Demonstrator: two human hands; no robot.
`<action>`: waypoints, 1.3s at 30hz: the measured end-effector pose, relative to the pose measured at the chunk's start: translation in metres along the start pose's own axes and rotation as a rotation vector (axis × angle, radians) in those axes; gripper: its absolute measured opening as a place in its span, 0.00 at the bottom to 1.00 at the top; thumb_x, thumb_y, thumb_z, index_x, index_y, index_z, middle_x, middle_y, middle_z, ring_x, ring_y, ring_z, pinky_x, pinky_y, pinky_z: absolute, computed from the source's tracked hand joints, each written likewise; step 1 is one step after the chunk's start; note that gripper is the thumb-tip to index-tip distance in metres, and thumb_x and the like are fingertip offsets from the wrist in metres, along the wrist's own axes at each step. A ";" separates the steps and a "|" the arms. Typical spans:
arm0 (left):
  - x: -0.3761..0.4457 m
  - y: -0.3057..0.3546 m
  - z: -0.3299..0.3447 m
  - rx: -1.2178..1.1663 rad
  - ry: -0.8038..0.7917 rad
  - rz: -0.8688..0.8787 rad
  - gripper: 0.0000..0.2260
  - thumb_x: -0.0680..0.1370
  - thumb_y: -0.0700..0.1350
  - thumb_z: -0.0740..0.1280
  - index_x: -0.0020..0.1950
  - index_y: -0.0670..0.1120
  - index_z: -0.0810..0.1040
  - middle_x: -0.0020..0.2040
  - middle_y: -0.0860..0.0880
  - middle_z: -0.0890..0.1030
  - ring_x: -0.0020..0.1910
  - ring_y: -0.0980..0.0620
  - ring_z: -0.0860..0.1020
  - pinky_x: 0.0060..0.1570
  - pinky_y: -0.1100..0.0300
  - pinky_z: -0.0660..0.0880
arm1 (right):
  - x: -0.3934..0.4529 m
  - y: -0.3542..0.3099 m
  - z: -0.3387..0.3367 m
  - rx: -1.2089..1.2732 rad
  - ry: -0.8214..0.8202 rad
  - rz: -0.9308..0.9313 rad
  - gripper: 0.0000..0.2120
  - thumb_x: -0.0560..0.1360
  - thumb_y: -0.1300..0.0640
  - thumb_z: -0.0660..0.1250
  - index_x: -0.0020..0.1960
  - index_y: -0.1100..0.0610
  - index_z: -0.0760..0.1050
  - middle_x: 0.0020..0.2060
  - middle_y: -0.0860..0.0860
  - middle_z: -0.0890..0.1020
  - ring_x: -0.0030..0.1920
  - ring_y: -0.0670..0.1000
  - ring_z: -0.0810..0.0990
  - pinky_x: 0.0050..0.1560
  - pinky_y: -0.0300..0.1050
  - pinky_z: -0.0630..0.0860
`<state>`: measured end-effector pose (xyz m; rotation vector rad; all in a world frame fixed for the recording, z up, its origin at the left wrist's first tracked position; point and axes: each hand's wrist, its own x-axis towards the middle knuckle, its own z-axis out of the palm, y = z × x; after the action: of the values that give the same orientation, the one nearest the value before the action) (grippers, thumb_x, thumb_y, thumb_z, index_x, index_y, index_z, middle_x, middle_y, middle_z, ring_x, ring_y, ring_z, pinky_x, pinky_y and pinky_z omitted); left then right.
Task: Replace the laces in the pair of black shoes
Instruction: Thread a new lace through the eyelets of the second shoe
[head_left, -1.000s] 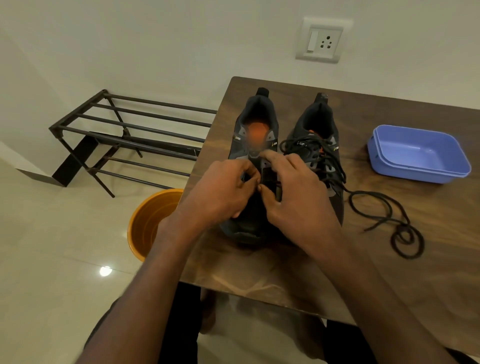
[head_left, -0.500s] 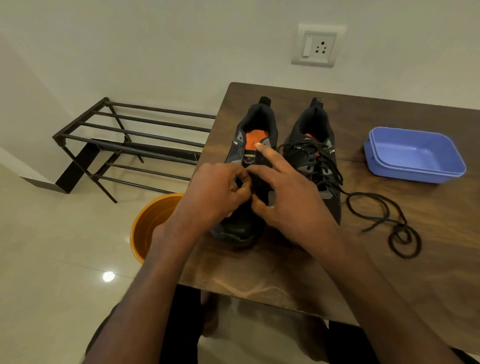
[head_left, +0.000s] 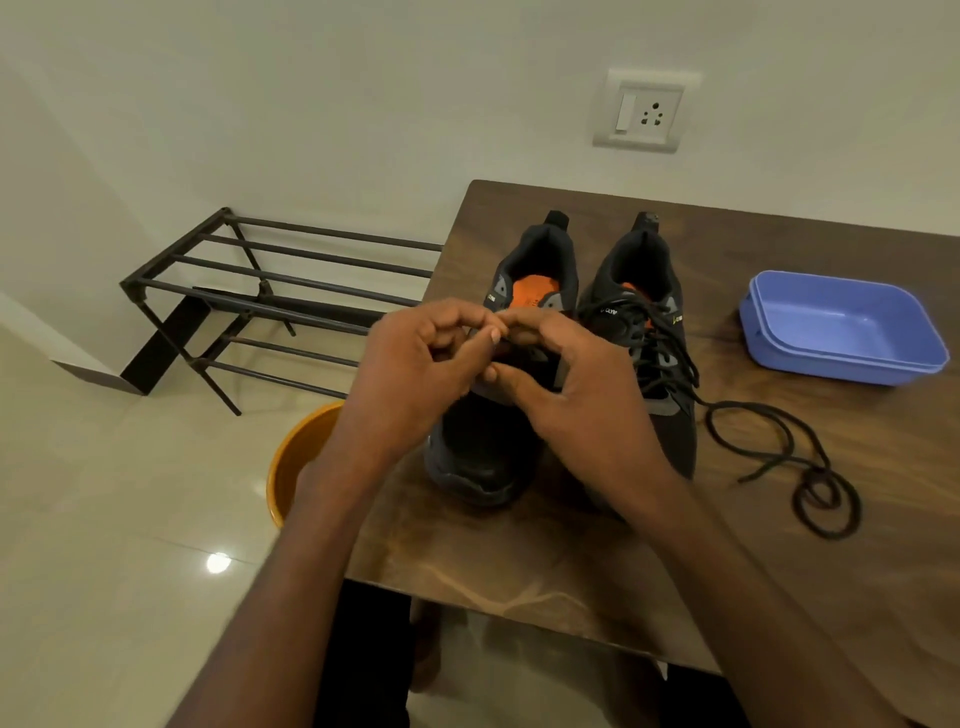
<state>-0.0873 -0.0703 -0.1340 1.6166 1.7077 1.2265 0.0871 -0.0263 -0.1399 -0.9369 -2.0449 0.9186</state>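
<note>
On the floor at far left stands a dark metal shoe rack (head_left: 270, 306), and nearer the tabletop edge an orange bucket (head_left: 296, 457) peeks out below the forearm. The wooden tabletop (head_left: 519, 561) carries the pair of black shoes side by side, heels away from the person.

The left hand (head_left: 415, 379) hovers over the left shoe (head_left: 483, 467), its fingers (head_left: 483, 322) curled in narrow, tips pinched together. They seem to nip something small at the throat of that shoe, though whether it is a lace end I cannot tell; the spot is hidden between the two hands. The right hand (head_left: 576, 395) meets it there, thumb and forefinger drawn close in a pinch of their own, what they hold likewise unseen. No lace shows on the visible parts of this shoe, and its orange tongue lining lies bare.

The right shoe (head_left: 649, 332) has a black lace (head_left: 769, 441) loosely through its eyelets, the long tail trailing off onto the tabletop in loops just beside it. Further right sits a blue plastic tub (head_left: 841, 332), which looks empty.

By my judgement the job is early to midway: one shoe appears unlaced and under work, the other loosely threaded and untied. Neither looks finished.
</note>
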 end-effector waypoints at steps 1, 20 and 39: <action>0.000 -0.002 0.000 0.020 -0.005 0.014 0.06 0.82 0.45 0.69 0.58 0.48 0.84 0.39 0.54 0.83 0.40 0.57 0.82 0.41 0.67 0.77 | 0.001 -0.002 0.002 0.076 0.032 0.043 0.13 0.79 0.56 0.72 0.63 0.49 0.80 0.51 0.42 0.85 0.55 0.40 0.83 0.60 0.43 0.80; -0.003 -0.007 0.019 0.109 0.156 -0.279 0.04 0.75 0.52 0.77 0.44 0.52 0.88 0.35 0.56 0.85 0.36 0.63 0.83 0.37 0.60 0.83 | 0.004 0.007 -0.008 -0.113 0.034 0.105 0.10 0.78 0.61 0.73 0.55 0.50 0.86 0.49 0.42 0.86 0.53 0.38 0.82 0.57 0.34 0.78; 0.004 -0.015 0.012 0.025 0.091 -0.323 0.07 0.74 0.52 0.78 0.41 0.51 0.86 0.34 0.54 0.85 0.34 0.59 0.83 0.36 0.63 0.79 | 0.012 -0.003 0.004 -0.591 -0.005 0.058 0.05 0.74 0.55 0.76 0.50 0.51 0.86 0.51 0.46 0.70 0.53 0.49 0.70 0.47 0.38 0.64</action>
<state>-0.0859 -0.0619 -0.1520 1.2502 1.9552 1.1350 0.0772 -0.0190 -0.1358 -1.2990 -2.3510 0.3330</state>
